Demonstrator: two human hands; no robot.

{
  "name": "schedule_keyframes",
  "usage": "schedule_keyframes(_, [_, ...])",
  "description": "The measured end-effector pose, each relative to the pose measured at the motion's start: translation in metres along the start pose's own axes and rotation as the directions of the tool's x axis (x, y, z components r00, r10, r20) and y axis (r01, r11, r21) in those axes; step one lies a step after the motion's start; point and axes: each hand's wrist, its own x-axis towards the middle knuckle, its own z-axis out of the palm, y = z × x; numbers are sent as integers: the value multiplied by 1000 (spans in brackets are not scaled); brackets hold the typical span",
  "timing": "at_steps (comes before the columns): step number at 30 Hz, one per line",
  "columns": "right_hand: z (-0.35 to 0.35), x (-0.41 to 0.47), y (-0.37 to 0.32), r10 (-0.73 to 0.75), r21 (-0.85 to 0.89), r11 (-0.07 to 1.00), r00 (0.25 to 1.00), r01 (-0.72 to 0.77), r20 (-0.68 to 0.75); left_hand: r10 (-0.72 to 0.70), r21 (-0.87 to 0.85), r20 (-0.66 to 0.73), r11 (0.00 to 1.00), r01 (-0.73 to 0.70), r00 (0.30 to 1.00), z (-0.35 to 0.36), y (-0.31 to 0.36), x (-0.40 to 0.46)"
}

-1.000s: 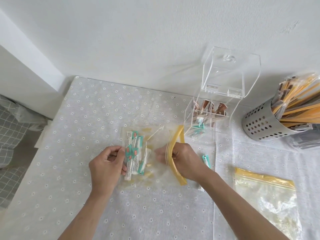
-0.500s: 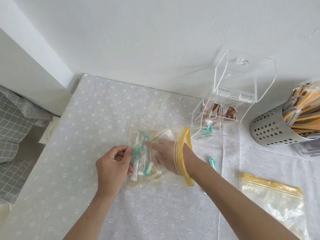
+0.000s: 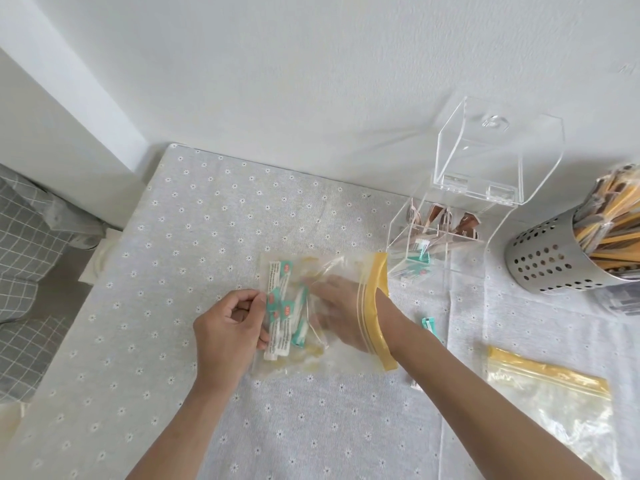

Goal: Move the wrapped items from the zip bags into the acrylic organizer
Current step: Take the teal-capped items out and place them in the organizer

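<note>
The left hand [image 3: 227, 329] pinches the closed end of a zip bag [image 3: 325, 362] lying flat on the counter [image 3: 173, 258]. The right hand [image 3: 337, 311] is inside it through the yellow zip mouth, fingers spread and relaxed, reaching toward the packets [image 3: 282, 313] at the bag's 9 o'clock end — gripping none. A loose packet [image 3: 429, 323] lies at the bag's 3 o'clock; farther that way lies a second bag [image 3: 554, 407]. At 1 o'clock stands the organizer [image 3: 446, 237] — lid up, packets in its compartments. Beyond it, a holed metal cup [image 3: 554, 258].
</note>
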Motion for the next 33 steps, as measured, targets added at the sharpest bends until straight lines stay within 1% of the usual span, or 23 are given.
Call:
schedule_keyframes(2, [-2, 1, 0, 26, 36, 999, 998, -28, 48, -2, -1, 0, 1000, 2, 1000, 0, 0, 0])
schedule_keyframes(3, [-4, 1, -3, 16, 21, 1000, 998, -17, 63, -4, -4, 0, 1000, 4, 1000, 1, 0, 0])
schedule_keyframes(4, [-5, 2, -4, 4, 15, 1000, 999, -5, 54, -6, -6, 0, 1000, 6, 1000, 1, 0, 0])
schedule_keyframes(5, [-8, -1, -5, 25, 23, 999, 998, -26, 65, -7, -8, 0, 1000, 7, 1000, 0, 1, 0])
schedule_keyframes(7, [-10, -7, -9, 5, 17, 1000, 999, -6, 38, -5, -12, -2, 1000, 5, 1000, 0, 1, 0])
schedule_keyframes(10, [-13, -19, -12, -87, 18, 996, 996, 87, -8, 6, -9, -4, 1000, -6, 1000, 1, 1, 0])
schedule_keyframes(12, [-17, -23, -12, -147, -67, 988, 986, 142, -79, 8, -6, -4, 1000, -8, 1000, 1, 1, -1])
schedule_keyframes(14, [-21, -25, -11, -143, -87, 987, 986, 135, -84, -3, -3, -10, 1000, 3, 1000, 1, 1, 0])
schedule_keyframes(15, [-20, -26, -9, -168, -99, 982, 982, 159, -89, -10, -2, -14, 1000, 10, 1000, 1, 0, 0])
schedule_keyframes(17, [-16, -33, -5, -219, -140, 970, 967, 200, -133, -13, -2, -20, 1000, 13, 1000, 2, 0, 0])
schedule_keyframes(21, [-11, -48, 11, -223, -156, 970, 944, 188, -245, -3, 12, -27, 1000, 3, 1000, 3, -1, 1])
schedule_keyframes(24, [-15, -56, 15, -237, -134, 969, 930, 207, -281, -9, 4, -32, 1000, 9, 999, 3, -2, 1])
schedule_keyframes(26, [-15, -63, 21, -228, -75, 974, 925, 215, -304, -9, 3, -35, 1000, 9, 999, 3, -3, 1])
schedule_keyframes(29, [-15, -75, 29, -158, 65, 979, 919, 194, -361, -19, -6, -38, 1000, 19, 999, 3, -5, 1])
schedule_keyframes(33, [-19, -95, 37, -17, 217, 966, 867, 143, -497, -13, 5, -37, 1000, 14, 999, 4, -7, 2])
